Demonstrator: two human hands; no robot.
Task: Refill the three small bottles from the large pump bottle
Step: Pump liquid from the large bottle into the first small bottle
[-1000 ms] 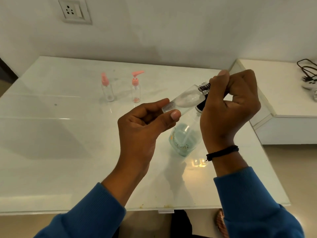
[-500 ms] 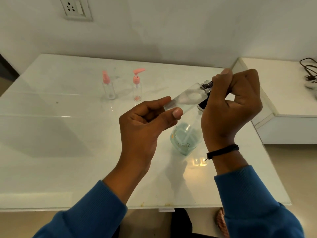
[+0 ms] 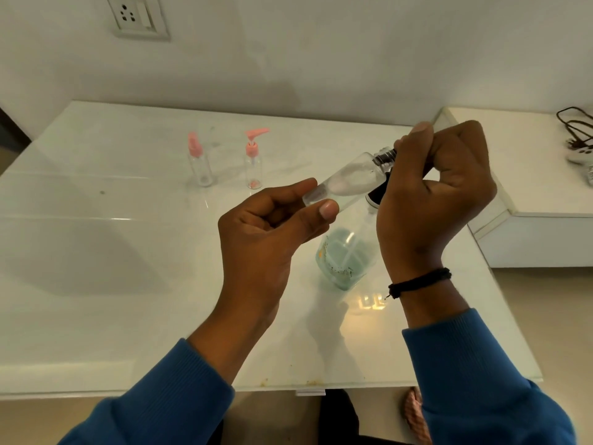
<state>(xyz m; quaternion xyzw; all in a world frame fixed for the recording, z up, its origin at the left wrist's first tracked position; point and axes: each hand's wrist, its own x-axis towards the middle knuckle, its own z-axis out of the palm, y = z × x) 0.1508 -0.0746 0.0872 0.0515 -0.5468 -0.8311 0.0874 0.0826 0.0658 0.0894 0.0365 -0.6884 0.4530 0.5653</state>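
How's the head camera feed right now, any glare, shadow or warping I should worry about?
Head view: wide-angle bends the table edges; a long glare streak crosses its left side, and a bright patch glows below the large bottle. The held bottle, between left hand and right hand, is clear and hard to read.

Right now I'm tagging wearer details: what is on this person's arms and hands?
Both arms wear blue ribbed-cuff knit sleeves. The right hand has a black braided cord band at the wrist; the left hand is bare, with no rings or gloves visible.
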